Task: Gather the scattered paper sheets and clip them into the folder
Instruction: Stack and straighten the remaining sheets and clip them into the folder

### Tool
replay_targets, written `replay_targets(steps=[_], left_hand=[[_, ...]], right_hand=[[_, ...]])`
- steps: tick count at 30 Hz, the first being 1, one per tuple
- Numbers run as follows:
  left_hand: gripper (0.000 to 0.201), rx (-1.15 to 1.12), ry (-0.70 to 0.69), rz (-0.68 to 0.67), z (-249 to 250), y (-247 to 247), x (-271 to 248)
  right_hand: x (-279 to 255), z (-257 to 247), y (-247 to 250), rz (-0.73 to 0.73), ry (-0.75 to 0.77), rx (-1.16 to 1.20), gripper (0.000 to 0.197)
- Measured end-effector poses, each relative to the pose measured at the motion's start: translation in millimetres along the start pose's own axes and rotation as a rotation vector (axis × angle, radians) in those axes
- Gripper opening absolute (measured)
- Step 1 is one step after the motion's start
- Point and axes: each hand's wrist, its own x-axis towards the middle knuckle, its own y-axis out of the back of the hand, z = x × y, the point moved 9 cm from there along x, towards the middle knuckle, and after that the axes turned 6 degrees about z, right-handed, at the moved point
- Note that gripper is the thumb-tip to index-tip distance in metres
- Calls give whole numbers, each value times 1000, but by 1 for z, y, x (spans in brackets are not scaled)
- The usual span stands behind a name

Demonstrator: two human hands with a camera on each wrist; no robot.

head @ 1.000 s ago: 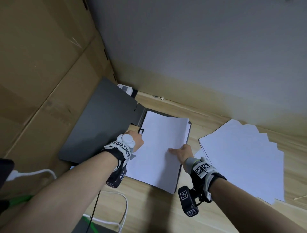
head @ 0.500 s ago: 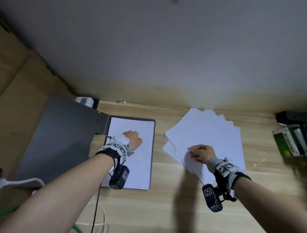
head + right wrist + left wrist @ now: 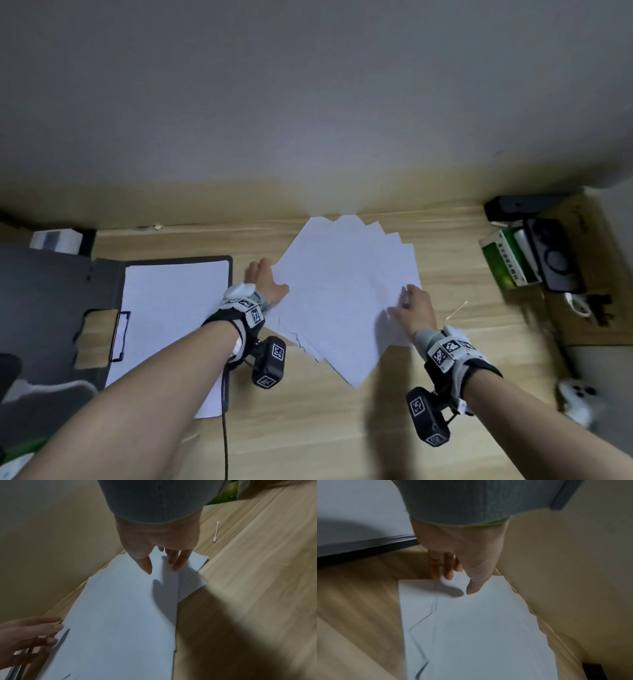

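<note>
On the pale wooden desk (image 3: 308, 428) my open dark grey folder (image 3: 51, 308) lies at the left with white sheets (image 3: 171, 308) already on it, and beside it, to the right, sits the fanned stack of loose white paper (image 3: 342, 291). My left hand (image 3: 265, 282) rests at the stack's left edge, fingers nearly straight, gripping nothing. My right hand (image 3: 412, 308) lies on the right edge, fingers spread and relaxed.

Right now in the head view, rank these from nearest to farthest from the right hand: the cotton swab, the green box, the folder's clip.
From the right hand:
1. Cotton swab, just to its right on the wooden floor.
2. Green box, farther right, toward the wall.
3. Folder's clip, far left, beyond the fanned sheets and the left hand.
</note>
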Motion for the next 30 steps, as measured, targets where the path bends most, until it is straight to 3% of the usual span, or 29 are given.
replay_targets(steps=[2,5,13,15,17,19,21,23,25,28,30], left_hand=[[29,-17,52,-60,-1,-2,0],[29,52,106,-204,-10,-14,-11],[20,-88,11,-242,-27,-28,-41],[17,-108,-66,-234,-26,-30,-48],[14,-74,-166,-212,-20,-28,-55],[24,-72,-273,-207,-8,-25,-61],[41,-125,-374,-192,9,-17,-66],[47,-193,-425,-176,21,-10,-66],[41,-272,-425,-135,30,-4,-57],[11,-294,-362,-12,40,3,-41],[21,-210,-387,55,51,-8,-28]], right_hand=[[1,-4,0,-24,-7,-24,46],[0,-4,-7,-108,2,-76,44],[-21,-19,-36,-215,207,-318,19],[-28,-26,-36,-190,258,-309,38],[-33,-44,-28,-108,348,-284,74],[-38,-66,-24,-95,479,-297,105],[-48,-84,-28,-174,558,-378,106],[-55,-83,-35,-280,473,-425,77],[-56,-69,-33,-300,308,-300,33],[-55,-25,-25,-220,73,-6,27],[-54,14,-13,-133,-102,136,29]])
